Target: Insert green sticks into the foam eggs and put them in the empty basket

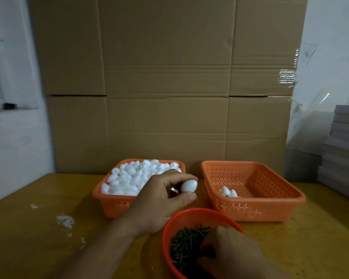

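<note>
1. Cardboard sheets (167, 83) stand as a backdrop behind a yellowish wooden worktop (28, 228), with white walls to either side and a stack of grey boards (343, 146) at the far right.
2. Two orange perforated baskets sit side by side on the worktop: the left basket (111, 206) is heaped with white foam eggs (135, 176), and the right basket (270, 206) holds only a few eggs (229, 191) near its front left corner.
3. A round red bowl (167, 230) sits nearer the person, in front of the gap between the baskets, filled with green sticks (186, 246).
4. The left hand (159, 206) pinches a single foam egg (189, 186) between thumb and fingertips, held above the gap between the two baskets.
5. The right hand (230, 252) is down in the bowl with its fingers curled among the sticks; it seems to be gripping some, though the fingertips are hidden.
6. White crumbs (66, 221) lie scattered on the worktop at the left.
</note>
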`<state>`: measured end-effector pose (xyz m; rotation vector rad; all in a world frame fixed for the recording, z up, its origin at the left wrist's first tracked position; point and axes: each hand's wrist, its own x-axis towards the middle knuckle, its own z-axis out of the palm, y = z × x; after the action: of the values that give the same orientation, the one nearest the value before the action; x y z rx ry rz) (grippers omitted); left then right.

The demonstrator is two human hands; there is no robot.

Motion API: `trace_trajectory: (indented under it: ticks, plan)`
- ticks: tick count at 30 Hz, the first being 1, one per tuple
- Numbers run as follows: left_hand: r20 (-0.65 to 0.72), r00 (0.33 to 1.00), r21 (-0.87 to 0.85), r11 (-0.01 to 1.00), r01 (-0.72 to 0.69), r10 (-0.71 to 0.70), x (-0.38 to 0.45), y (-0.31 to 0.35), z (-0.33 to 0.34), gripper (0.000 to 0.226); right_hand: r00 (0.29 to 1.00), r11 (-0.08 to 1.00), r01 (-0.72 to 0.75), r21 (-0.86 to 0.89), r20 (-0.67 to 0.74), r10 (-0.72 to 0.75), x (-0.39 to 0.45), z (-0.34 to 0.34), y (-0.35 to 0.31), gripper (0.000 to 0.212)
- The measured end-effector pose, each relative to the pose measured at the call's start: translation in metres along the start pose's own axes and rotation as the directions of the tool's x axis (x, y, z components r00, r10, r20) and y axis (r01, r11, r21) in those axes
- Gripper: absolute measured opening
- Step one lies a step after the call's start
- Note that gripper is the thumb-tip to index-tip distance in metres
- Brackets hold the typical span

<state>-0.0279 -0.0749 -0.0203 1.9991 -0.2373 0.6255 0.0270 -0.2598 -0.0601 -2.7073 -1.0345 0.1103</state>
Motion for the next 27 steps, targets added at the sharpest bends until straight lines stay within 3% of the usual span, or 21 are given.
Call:
trace_trajectory:
  ticks: [5, 9, 17, 23, 27]
  plan:
    - [0.098, 0.995, -0.279, 0.958, 0.063, -0.037, -0.001, 0.008, 0.0, 0.036, 1.0, 0.999, 0.009, 0.052, 0.002, -0.009, -0.001, -0.003, 0.002, 0.028]
    - [0.188, 0.98, -0.536, 0.829, 0.161, -0.069, -0.002, 0.015, 0.001, 0.036, 1.0, 0.997, -0.002, 0.077, -0.006, 0.002, 0.0, -0.002, 0.001, 0.021]
    - [0.207, 0.973, -0.638, 0.739, 0.215, -0.105, -0.003, 0.018, 0.0, 0.032, 0.997, 0.991, 0.058, 0.12, -0.059, -0.052, 0.0, 0.001, 0.004, 0.016]
    - [0.197, 0.973, -0.696, 0.682, 0.225, -0.119, -0.002, 0.017, -0.002, 0.025, 0.96, 0.967, 0.144, 0.211, -0.268, -0.085, -0.003, -0.002, 0.006, 0.009]
    - [0.189, 0.973, -0.685, 0.692, 0.229, -0.135, -0.002, 0.016, -0.002, 0.026, 0.861, 0.833, 0.324, 0.448, -0.504, -0.064, -0.009, -0.009, 0.002, 0.013]
